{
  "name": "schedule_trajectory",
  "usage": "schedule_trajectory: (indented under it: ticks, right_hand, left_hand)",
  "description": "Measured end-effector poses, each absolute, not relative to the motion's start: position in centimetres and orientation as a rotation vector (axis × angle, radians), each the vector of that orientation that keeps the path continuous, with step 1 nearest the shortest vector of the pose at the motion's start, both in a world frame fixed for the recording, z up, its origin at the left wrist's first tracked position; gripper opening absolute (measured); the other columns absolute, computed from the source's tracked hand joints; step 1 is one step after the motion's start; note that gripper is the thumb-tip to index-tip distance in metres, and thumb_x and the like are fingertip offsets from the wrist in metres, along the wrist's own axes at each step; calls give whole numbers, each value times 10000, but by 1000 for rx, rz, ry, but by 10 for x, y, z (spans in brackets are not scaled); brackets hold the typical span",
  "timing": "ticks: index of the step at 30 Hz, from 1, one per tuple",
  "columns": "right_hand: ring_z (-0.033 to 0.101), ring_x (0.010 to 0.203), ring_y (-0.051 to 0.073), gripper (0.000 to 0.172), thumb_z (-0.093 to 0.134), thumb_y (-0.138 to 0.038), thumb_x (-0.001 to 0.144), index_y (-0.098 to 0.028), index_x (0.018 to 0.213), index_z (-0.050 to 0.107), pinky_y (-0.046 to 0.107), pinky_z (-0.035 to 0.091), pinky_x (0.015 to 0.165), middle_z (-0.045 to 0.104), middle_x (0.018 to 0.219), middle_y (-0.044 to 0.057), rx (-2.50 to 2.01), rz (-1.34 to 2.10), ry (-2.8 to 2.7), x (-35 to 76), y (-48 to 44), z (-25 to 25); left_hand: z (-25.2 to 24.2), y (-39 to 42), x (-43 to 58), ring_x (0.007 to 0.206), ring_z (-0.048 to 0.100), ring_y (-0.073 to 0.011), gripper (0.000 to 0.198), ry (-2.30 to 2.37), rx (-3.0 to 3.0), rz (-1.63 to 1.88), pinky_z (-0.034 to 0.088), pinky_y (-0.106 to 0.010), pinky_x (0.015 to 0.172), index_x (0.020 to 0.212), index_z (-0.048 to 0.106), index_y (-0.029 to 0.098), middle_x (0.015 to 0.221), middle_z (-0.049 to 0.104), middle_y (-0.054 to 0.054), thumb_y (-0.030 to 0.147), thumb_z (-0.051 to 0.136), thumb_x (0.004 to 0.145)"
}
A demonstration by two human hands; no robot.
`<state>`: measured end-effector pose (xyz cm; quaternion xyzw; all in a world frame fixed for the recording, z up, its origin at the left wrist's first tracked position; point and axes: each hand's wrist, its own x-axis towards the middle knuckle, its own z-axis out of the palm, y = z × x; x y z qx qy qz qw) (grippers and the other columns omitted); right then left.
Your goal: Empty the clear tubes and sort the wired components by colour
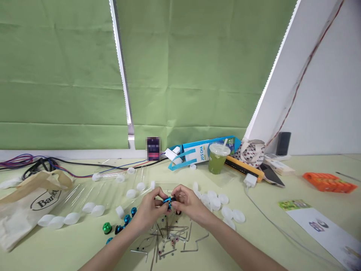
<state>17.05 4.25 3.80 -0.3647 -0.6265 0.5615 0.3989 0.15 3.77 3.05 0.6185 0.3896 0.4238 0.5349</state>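
Observation:
Close together above the table, my left hand (150, 210) and my right hand (189, 205) pinch a small shiny blue metal part (168, 200) between them. A dark piece shows at its right side, by my right fingertips; its exact kind is too small to make out. Beneath the hands lies a loose pile of hex keys (180, 229) and thin rods, with tiny screws and collars (172, 242) scattered among them. Left of my left wrist are several blue metal knobs (127, 218) and one green knob (107, 227), partly hidden by my forearm.
White round caps (216, 204) lie right of my hands. Clear tubes (87, 192) with white caps and a cloth bag (25, 210) are at left. Behind stand a green drink cup (216, 162) and a blue-white bag (194, 152). A white cable (270, 222) and orange rack (328, 182) are at right.

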Motion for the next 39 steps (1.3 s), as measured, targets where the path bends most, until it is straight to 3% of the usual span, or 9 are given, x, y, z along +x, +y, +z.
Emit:
schedule_trajectory:
  ticks: [2, 7, 13, 22, 26, 33, 39]
  right_hand:
    - [532, 657, 106, 363, 691, -337, 617, -190, 866, 471, 203, 427, 520, 515, 779, -7, -897, 1435, -1564, 170, 42, 39]
    - [517, 511, 86, 285, 600, -388, 707, -195, 868, 465, 231, 416, 446, 483, 771, -13, -904, 1619, -1412, 166, 42, 39]
    - [515, 555, 70, 284, 703, -248, 617, -157, 806, 511, 210, 402, 505, 500, 771, -9, -727, 1790, -1377, 172, 41, 42]
    - [510, 548, 101, 230, 663, -302, 655, -147, 766, 534, 227, 406, 497, 497, 583, -27, -805, 1651, -1448, 168, 39, 44]
    - [512, 557, 98, 231, 660, -305, 656, -147, 773, 539, 215, 401, 508, 492, 560, -33, -815, 1567, -1477, 165, 37, 42]
    - [495, 468, 83, 253, 677, -305, 628, -150, 748, 516, 210, 397, 476, 510, 499, -45, -874, 1507, -1453, 159, 35, 42]
    - [530, 475, 93, 335, 746, -284, 525, -145, 657, 472, 200, 392, 446, 513, 546, -46, -851, 1585, -1194, 152, 33, 39]
  left_hand:
    - [32, 37, 1, 655, 649, -173, 186, 921, 1461, 1014, 527, -308, 606, 734, 400, 181, 746, 608, 1, 249, 572, 719]
    - [35, 35, 2, 637, 652, -181, 175, 894, 1465, 1013, 521, -316, 611, 742, 400, 183, 632, 618, 15, 259, 558, 732]
    - [40, 38, 1, 594, 644, -174, 242, 849, 1405, 955, 511, -300, 561, 713, 373, 186, 634, 630, 8, 263, 601, 690]
    - [35, 40, 1, 520, 492, -78, 138, 833, 1527, 995, 368, -187, 472, 758, 410, 185, 651, 528, 33, 276, 514, 768]
    - [37, 35, 5, 507, 408, -71, 171, 820, 1529, 951, 315, -186, 465, 850, 415, 196, 680, 500, 31, 361, 440, 811]
    - [40, 27, 10, 456, 317, -81, 278, 963, 1599, 896, 264, -190, 433, 785, 402, 201, 593, 460, 47, 451, 299, 848]
    - [42, 26, 13, 574, 440, -135, 255, 1168, 1804, 1024, 338, -227, 552, 710, 411, 202, 607, 484, 26, 415, 347, 835]
